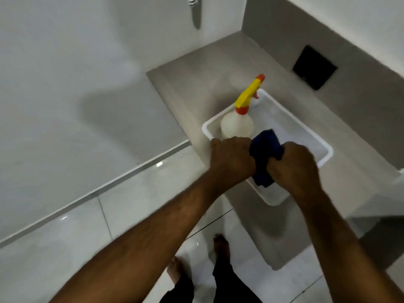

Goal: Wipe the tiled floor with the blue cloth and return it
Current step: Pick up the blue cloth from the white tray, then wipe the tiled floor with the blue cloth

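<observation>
Both my hands grip a dark blue cloth [265,149] over a white plastic tray [310,136] that sits on a grey ledge. My left hand [230,158] is closed on the cloth's left side and my right hand [295,165] on its right side. The cloth is bunched between them, with one end sticking up and one end hanging into the tray. Glossy white floor tiles [65,248] lie below the ledge.
A white spray bottle [237,125] with a yellow and orange trigger head stands in the tray's far left corner, touching my left hand. The grey ledge [196,79] meets white walls. A black square opening [314,67] sits in the grey wall. My bare feet [222,248] stand on the tiles.
</observation>
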### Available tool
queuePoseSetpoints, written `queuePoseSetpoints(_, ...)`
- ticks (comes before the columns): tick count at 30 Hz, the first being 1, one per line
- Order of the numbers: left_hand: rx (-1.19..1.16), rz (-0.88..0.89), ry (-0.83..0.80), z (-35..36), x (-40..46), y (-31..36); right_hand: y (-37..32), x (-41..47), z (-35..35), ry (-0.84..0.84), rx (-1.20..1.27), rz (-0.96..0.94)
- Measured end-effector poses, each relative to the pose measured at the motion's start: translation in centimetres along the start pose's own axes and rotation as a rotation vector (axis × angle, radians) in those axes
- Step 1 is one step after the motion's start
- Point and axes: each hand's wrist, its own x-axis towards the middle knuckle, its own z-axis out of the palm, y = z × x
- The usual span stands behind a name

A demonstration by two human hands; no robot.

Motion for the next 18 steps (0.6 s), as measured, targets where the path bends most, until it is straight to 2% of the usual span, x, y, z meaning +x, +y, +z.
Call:
queuePoseSetpoints(2,-0.106,0.059,0.217,-1.7,-3.7,-2.5,-2.4,-2.6,0.3,0.045,0.08,-0.07)
queuePoseSetpoints(4,-0.14,0.084,0.399,-2.9,-7.3,-6.1,-5.3,-5.0,2.0,0.018,0.164,-0.156)
queuePoseSetpoints(6,-0.146,0.031,0.486,-2.9,-10.2,-10.5,-7.8,-6.7,5.4,-0.042,0.245,-0.244)
queuePoseSetpoints(8,-0.144,-0.058,0.487,-1.2,-12.6,-15.5,-9.2,-7.4,10.5,-0.111,0.262,-0.307)
queuePoseSetpoints(12,-0.046,-0.348,0.282,8.3,-16.4,-27.9,-8.2,-5.8,25.5,-0.239,0.142,-0.342)
queuePoseSetpoints(16,0.115,-0.534,-0.1,23.2,-19.2,-40.8,-1.7,-1.1,43.5,-0.355,-0.071,-0.328)
queuePoseSetpoints(18,0.135,-0.594,-0.233,30.4,-19.8,-45.8,2.6,1.2,50.9,-0.427,-0.174,-0.292)
